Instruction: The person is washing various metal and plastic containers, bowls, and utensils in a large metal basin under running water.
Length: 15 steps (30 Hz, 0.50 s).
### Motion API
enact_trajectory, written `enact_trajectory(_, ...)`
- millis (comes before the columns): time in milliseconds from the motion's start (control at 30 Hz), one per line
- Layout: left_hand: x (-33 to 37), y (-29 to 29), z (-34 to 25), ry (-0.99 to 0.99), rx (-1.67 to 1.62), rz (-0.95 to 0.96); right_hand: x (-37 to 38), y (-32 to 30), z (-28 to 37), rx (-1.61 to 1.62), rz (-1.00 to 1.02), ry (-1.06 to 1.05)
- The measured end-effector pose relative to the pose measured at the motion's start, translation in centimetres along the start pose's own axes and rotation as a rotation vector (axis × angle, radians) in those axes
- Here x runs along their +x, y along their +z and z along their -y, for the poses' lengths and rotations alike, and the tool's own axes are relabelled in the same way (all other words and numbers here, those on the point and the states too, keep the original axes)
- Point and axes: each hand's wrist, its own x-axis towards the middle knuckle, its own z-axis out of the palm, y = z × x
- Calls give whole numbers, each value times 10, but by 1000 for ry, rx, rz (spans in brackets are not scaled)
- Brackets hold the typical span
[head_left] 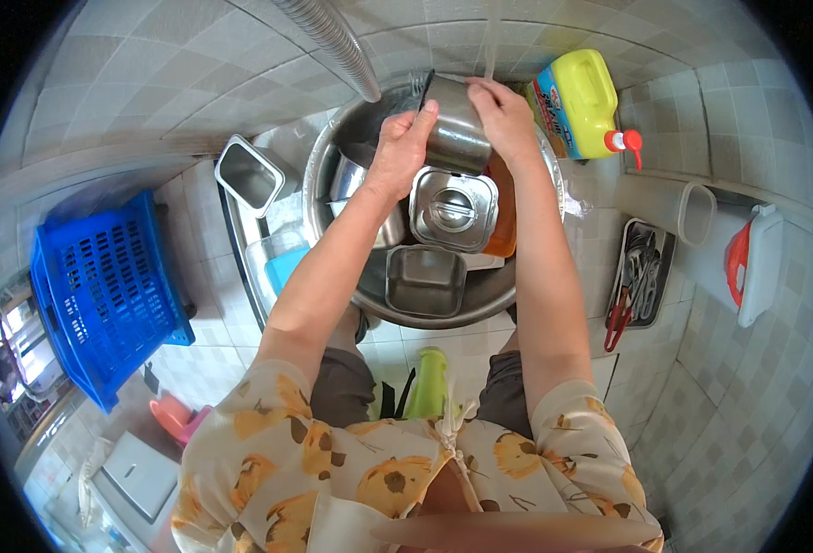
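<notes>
Over the far part of a large round metal basin point(315, 175), I hold a tilted stainless steel container point(459, 134). My left hand point(399, 152) grips its left side, the thumb along the outside. On its upper right side my right hand point(506, 120) is closed, with its fingertips partly hidden. Just below the container lies a square metal lid point(429, 230) with a recessed handle. Nearer to me in the basin is a rectangular steel pan point(425, 281). An orange piece point(503, 235) shows beside the lid, and other metal containers are partly covered by my left forearm.
Right of the basin stands a yellow bottle point(590, 88) with a red pump; nearer is a tray of utensils point(643, 313). To the left are a steel pan point(251, 175), a clear box point(268, 251) and stacked blue crates point(111, 295). A corrugated hose point(333, 41) hangs above the basin.
</notes>
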Motion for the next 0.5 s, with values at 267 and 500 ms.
enact_trajectory(267, 11, 22, -21, -166, -622, -253, 3, 12, -9, 286, -329, -84)
enact_trajectory(500, 23, 28, -29, -132, -631, -262, -23, 17, 37, -173, -352, -269)
